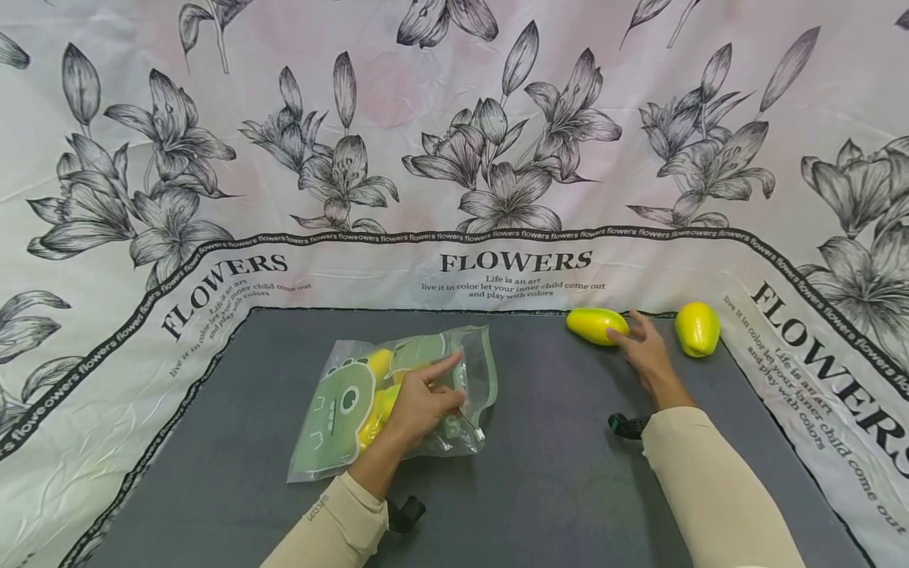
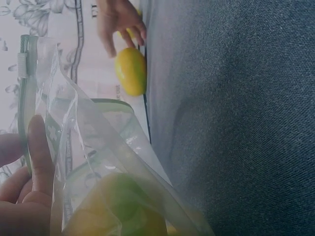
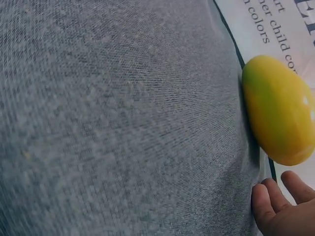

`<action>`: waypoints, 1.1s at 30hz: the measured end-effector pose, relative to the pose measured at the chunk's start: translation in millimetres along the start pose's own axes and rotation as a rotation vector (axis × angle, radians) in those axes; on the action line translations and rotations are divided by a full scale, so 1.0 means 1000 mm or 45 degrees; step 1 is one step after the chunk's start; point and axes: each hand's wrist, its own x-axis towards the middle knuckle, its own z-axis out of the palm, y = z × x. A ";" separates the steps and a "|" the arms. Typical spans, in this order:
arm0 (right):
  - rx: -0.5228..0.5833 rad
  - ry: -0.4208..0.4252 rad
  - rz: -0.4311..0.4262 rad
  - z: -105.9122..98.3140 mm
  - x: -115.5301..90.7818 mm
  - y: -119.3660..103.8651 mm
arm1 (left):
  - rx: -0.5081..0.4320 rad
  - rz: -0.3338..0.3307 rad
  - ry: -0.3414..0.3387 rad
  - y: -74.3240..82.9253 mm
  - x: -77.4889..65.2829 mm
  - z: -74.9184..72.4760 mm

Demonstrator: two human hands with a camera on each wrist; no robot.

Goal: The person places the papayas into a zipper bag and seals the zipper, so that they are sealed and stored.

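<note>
A clear zip bag (image 1: 323,414) with a green cartoon monster face lies on the grey table, several yellow-green mangoes (image 2: 123,209) inside it. My left hand (image 1: 424,404) pinches the bag near its slider-zip edge, the mouth partly parted in the left wrist view. At the back, a glossy yellow-green mango (image 1: 595,326) lies on its side. Beside its right end is my right hand (image 1: 649,359), fingers spread and not curled round it; the right wrist view shows the fingertips (image 3: 290,182) just short of that mango (image 3: 278,110). A second loose mango (image 1: 697,330) sits further right.
A white cloth (image 1: 521,280) printed with lilies and lettering rises behind and along the sides of the grey tabletop (image 1: 554,473). Dark wrist-camera mounts (image 1: 406,514) stick out beside both sleeves.
</note>
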 end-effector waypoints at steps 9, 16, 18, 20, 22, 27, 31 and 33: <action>-0.153 -0.047 0.046 0.005 0.008 0.000 | -0.013 -0.006 -0.001 0.000 -0.001 0.000; -0.177 0.009 0.048 0.010 0.012 0.001 | -0.005 -0.019 0.004 -0.001 -0.001 0.001; -0.162 0.055 0.062 0.011 0.010 0.002 | -0.009 -0.023 0.005 0.000 -0.001 0.001; -0.127 0.093 0.062 0.010 0.006 0.002 | -0.009 -0.027 0.004 0.000 -0.001 0.001; -0.084 0.115 0.061 0.009 0.000 0.003 | -0.013 -0.029 0.002 0.000 -0.001 0.001; 0.049 0.102 0.064 0.003 -0.011 0.007 | -0.009 -0.029 -0.009 -0.001 -0.001 0.001; 0.096 0.057 0.051 -0.002 -0.020 0.010 | -0.011 -0.027 -0.016 -0.002 -0.001 0.001; 0.107 0.039 0.026 -0.005 -0.025 0.010 | -0.018 -0.029 -0.017 -0.002 -0.001 0.002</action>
